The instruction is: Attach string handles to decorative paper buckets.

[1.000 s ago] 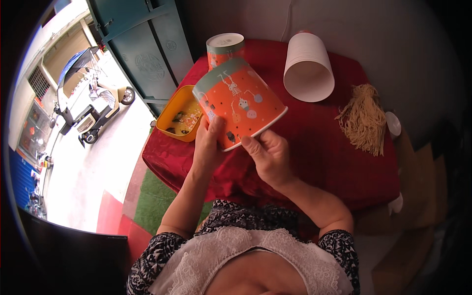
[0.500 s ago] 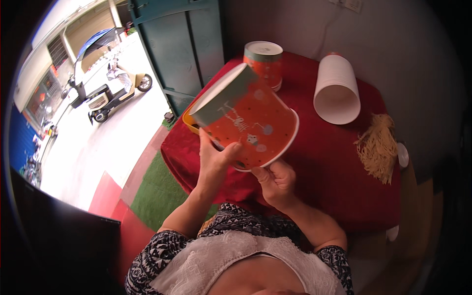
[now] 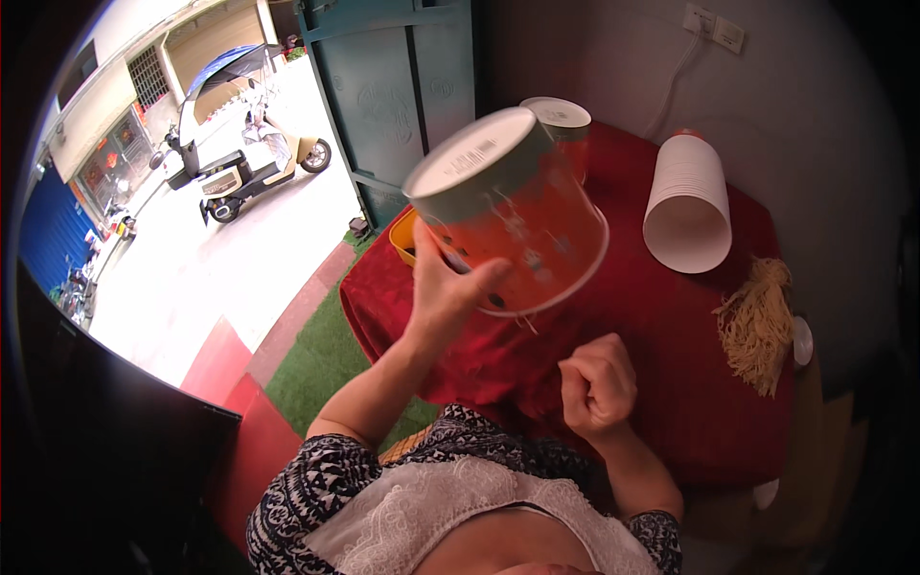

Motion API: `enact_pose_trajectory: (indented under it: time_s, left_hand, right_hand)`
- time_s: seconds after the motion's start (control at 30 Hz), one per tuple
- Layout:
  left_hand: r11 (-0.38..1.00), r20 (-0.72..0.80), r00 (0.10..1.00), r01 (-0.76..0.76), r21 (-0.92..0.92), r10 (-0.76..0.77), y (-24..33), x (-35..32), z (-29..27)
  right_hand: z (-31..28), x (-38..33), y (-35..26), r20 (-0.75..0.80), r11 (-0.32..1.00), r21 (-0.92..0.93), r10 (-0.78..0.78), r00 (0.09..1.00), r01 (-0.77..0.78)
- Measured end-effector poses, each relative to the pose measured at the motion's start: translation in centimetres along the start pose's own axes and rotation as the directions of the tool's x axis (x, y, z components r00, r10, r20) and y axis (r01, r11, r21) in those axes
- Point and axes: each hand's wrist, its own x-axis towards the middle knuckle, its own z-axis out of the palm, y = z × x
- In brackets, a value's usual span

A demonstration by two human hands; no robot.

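My left hand grips a large orange and green paper bucket from its left side. The bucket is tilted upside down above the table, its white base facing up and its white rim low. Thin pale strands hang by the rim. Apart from the bucket, my right hand is curled into a fist over the table's near side. Whatever its fingers hold, if anything, is hidden. Behind the held bucket stands a similar orange bucket, partly covered by it.
A stack of white paper buckets lies on its side on the red-clothed table. A bundle of tan strings hangs near the right edge. Part of a yellow container shows behind my left hand. A green metal door stands beyond.
My right hand has left the bucket's rim and pulled back to the right, closed. The left hand still holds the bucket, now turned slightly. The whole view has shifted a little.
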Motion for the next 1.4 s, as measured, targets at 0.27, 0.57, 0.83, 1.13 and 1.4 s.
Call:
enact_pose_trajectory:
  time_s: [0.27, 0.57, 0.83, 1.13, 1.4]
  left_hand:
    - [0.944, -0.008, 0.97, -0.235, 0.233, 0.243, 1.3, 11.8, -4.4]
    - [0.913, -0.006, 0.971, -0.221, 0.343, 0.238, -3.5, 24.0, -4.2]
    - [0.949, 0.089, 0.989, -0.139, 0.283, 0.119, -8.2, 28.6, -0.7]
    - [0.941, 0.328, 0.937, -0.212, 0.264, 0.119, -11.2, 31.9, 2.0]
    - [0.917, 0.468, 0.875, -0.28, 0.285, 0.122, -14.6, 32.7, 2.9]
  right_hand:
    - [-6.8, -5.2, 0.6, -0.124, 0.886, -0.225, 0.386, 0.914, -0.405]
    - [-8.5, -8.1, 1.6, -0.184, 0.788, -0.232, 0.541, 0.821, -0.571]
    - [-8.0, -7.8, 1.1, -0.164, 0.749, -0.281, 0.578, 0.799, -0.6]
    - [-7.7, -7.5, 1.0, -0.169, 0.718, -0.313, 0.602, 0.781, -0.621]
    - [-7.6, -7.8, 1.3, -0.152, 0.729, -0.347, 0.576, 0.803, -0.589]
